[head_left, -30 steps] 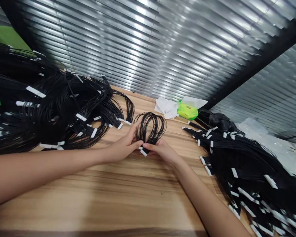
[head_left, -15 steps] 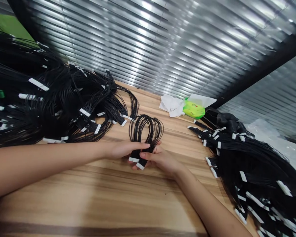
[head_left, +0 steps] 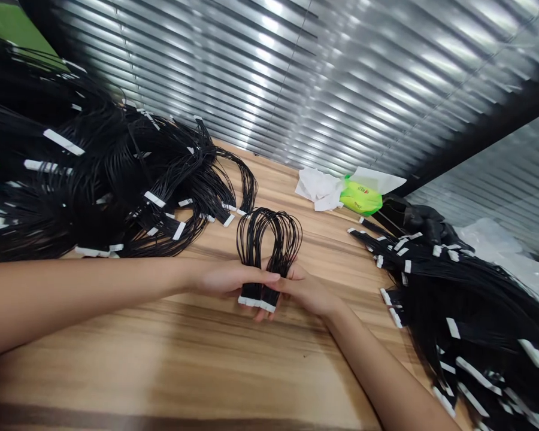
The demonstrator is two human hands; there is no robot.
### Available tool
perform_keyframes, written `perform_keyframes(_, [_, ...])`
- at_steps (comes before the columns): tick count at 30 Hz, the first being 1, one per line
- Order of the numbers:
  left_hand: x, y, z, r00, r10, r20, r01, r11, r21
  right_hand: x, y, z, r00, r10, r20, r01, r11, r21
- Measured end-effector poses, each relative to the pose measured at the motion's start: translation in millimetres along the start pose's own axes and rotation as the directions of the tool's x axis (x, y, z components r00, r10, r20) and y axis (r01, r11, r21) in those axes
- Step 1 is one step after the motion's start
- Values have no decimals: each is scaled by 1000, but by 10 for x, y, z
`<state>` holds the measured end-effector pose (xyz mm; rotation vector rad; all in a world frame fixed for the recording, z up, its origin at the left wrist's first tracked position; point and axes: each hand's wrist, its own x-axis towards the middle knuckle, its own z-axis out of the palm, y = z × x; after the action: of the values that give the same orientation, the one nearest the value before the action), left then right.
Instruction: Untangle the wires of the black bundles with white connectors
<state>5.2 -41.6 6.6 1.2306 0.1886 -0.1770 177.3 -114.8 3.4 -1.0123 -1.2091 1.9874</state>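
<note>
Here, both hands meet just above the middle of the wooden counter, closed around one bundle. The left hand comes in from the left, its fingers lying across the front of the bundle, and the right hand presses in from the lower right, gripping the same bundle from the other side. The looped bundle of thin black wires stands upright between them, bent into a tall arch, with both ends pinched together and its white-tipped connectors poking out just below the hands. The counter has a warm, striped wood grain. Left of the hands, just beyond the left forearm, sits a large tangled heap of similar black wire bundles dotted with white tabs. A second heap of black wire bundles spreads along the right side of the counter. At the far edge, between the heaps, lie crumpled white paper and a bright green packet. Beside them is a dark crumpled item, too shadowed to identify. Slatted metal blinds fill the background, and a white plastic sheet shows at the far right
</note>
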Motion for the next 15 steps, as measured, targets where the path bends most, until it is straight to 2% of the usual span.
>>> perform_keyframes(3, [14,-10,4,996,10,-83,-10,1000,-4,28,30,56,997,4,-76,-1,999,36])
perform_keyframes(6, [33,2,5,983,7,-183,-18,998,-62,88,70,100,979,-19,-203,41,994,102])
perform_keyframes(9, [52,9,-30,959,87,-269,-151,962,-228,143,92,157,937,-58,-345,127,975,182])
perform_keyframes(12, [54,-1,-99,896,151,-417,-325,864,-385,157,100,258,876,-81,-475,239,929,283])
perform_keyframes(15, [34,-2,-139,877,100,-470,-335,829,-448,139,114,370,851,-46,-523,263,900,348])
